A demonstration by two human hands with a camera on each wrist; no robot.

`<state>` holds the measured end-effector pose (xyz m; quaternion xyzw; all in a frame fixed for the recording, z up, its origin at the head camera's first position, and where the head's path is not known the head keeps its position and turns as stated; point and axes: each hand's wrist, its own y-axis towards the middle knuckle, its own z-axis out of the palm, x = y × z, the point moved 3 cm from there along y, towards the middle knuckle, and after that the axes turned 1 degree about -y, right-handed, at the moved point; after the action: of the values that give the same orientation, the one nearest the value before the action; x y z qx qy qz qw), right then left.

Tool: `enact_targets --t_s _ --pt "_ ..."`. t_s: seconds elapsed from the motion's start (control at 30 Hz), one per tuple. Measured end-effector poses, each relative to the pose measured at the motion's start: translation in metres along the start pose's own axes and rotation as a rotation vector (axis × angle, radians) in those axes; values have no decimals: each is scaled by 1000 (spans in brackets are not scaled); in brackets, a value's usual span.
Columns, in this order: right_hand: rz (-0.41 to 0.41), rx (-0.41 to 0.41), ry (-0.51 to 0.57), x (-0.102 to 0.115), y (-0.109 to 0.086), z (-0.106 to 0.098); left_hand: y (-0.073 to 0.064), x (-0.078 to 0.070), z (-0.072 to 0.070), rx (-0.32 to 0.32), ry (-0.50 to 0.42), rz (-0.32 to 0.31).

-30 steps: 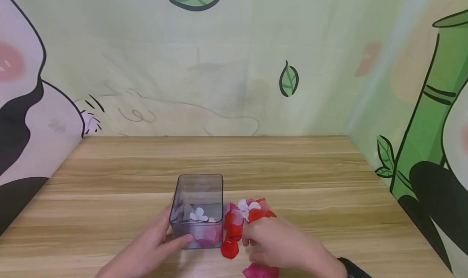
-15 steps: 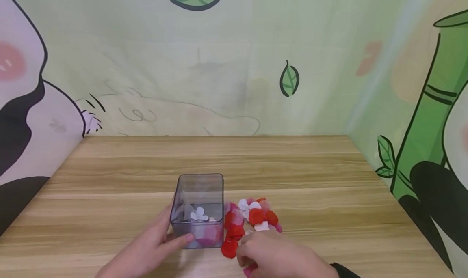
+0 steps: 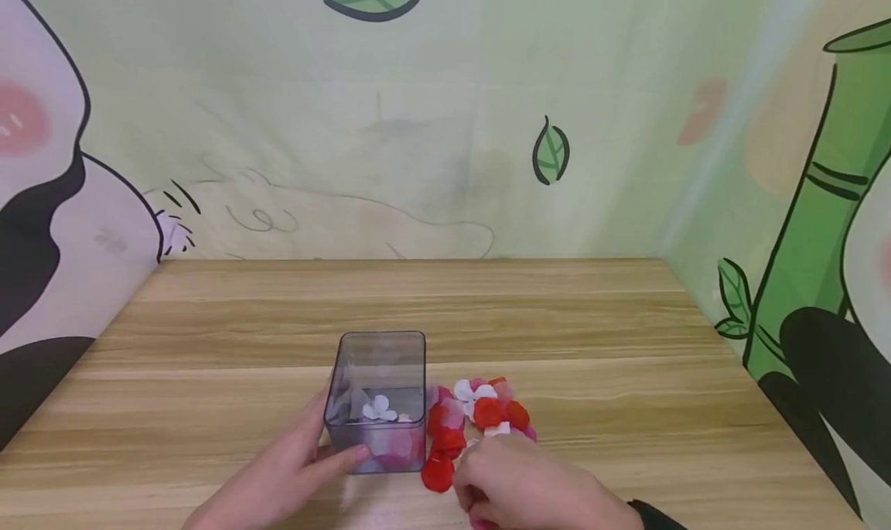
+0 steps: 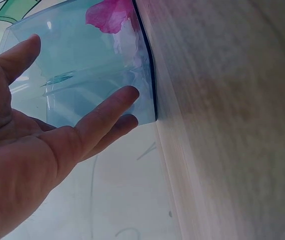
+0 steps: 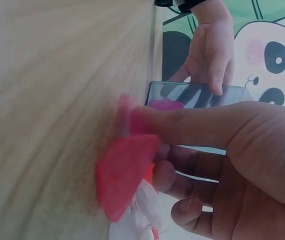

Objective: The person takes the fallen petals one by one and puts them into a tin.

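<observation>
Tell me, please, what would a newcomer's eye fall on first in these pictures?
Probably the bright red, pink and white petals scattered on the wooden table, by the right hand. Next, perhaps, the see-through box to their left, touched by the left hand, with a white flower inside. A large cartoon panda marks the backdrop's left side.

Left grip (image 3: 298,464) spread, right grip (image 3: 515,480) pinching

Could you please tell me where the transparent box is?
In the head view, the transparent box stands on the wooden table, left of the petal pile, against the left hand.
</observation>
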<state>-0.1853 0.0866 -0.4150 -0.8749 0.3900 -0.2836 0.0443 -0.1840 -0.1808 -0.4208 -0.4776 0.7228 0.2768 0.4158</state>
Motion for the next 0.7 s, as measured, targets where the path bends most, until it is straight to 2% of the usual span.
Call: enact_targets --t_s 0.13,0.27,0.5,0.7 --pt "-55 -60 -58 1 2 -5 0 0 0 -2 3 10" --pt "-114 -143 -54 1 0 -14 -1 -1 0 -8 0 35" --pt "-201 -334 24 1 -4 -31 0 -2 0 -16 -9 78" --pt "-222 -436 95 -1 -6 -38 0 -1 0 -18 -19 107"
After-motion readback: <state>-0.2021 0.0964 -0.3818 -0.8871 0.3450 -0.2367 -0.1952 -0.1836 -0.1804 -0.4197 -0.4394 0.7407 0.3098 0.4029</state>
